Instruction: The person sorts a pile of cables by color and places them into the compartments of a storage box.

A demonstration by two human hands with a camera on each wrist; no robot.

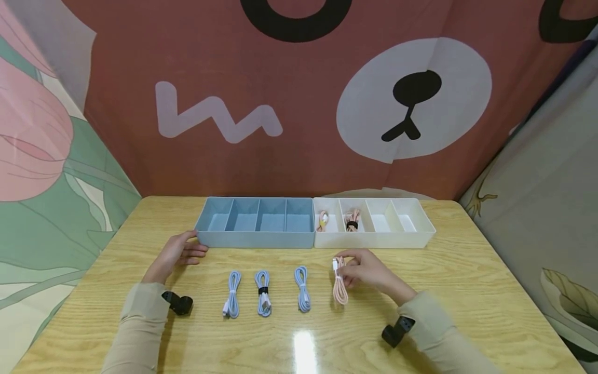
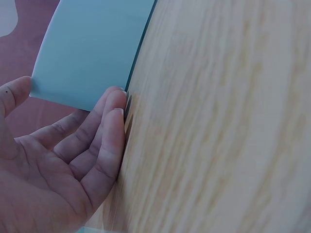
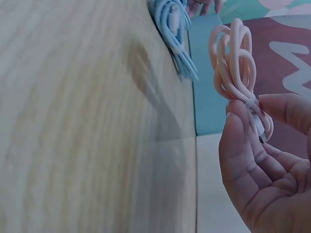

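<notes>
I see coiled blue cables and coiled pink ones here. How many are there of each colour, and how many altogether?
Coiled light-blue cables, on the yellowish wood-grain table: 3
Coiled pale-pink cables, one in the right hand, two in the white rectangular divided box: 3
Total: 6

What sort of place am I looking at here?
Probably a makeshift indoor sorting station, perhaps set up for filming: a wooden table backed by printed cloth, with a blue divided box, a white divided box and coiled cables.
</notes>
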